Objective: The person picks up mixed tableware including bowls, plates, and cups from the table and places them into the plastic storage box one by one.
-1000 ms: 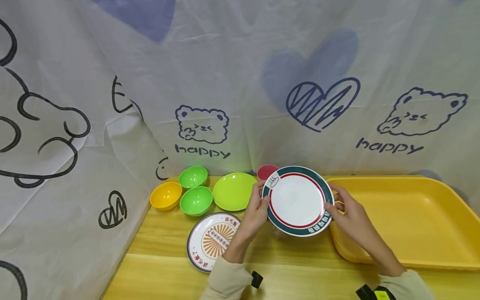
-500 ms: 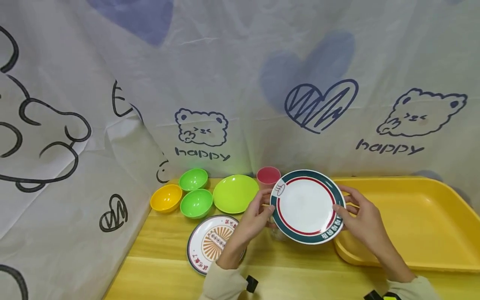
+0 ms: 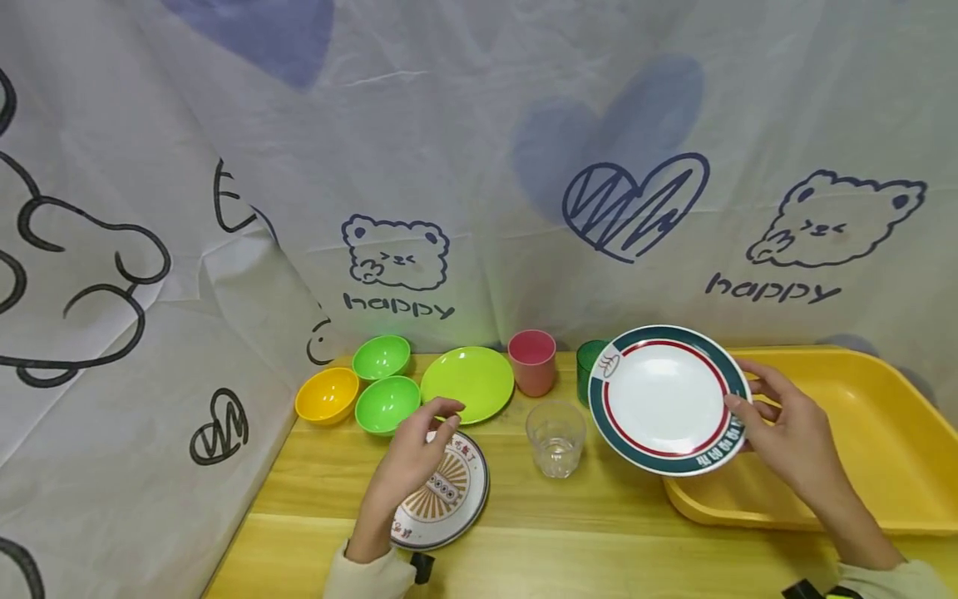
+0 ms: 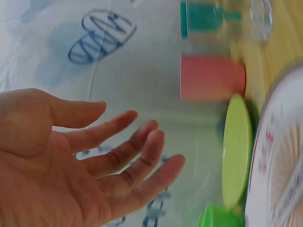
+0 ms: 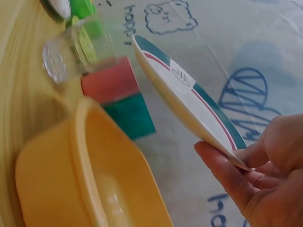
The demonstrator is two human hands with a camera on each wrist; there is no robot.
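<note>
One yellow tub (image 3: 894,453) is there. Well to the tub's left are three bowls: two green bowls (image 3: 387,406) and one orange bowl (image 3: 327,396). Three plates show: one lime plate (image 3: 479,378) and one patterned plate (image 3: 452,491), both left of the tub, and one teal-rimmed plate (image 3: 669,401) overlapping its left end in the head view. Nearer its left side are three cups: one pink cup (image 3: 533,366), one green cup (image 3: 589,374), one clear cup (image 3: 556,441).

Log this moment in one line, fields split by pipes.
Right hand: grips teal-rimmed plate by edge, raised off table | Left hand: holds nothing, raised near patterned plate | Clear glass: upright on table
</note>
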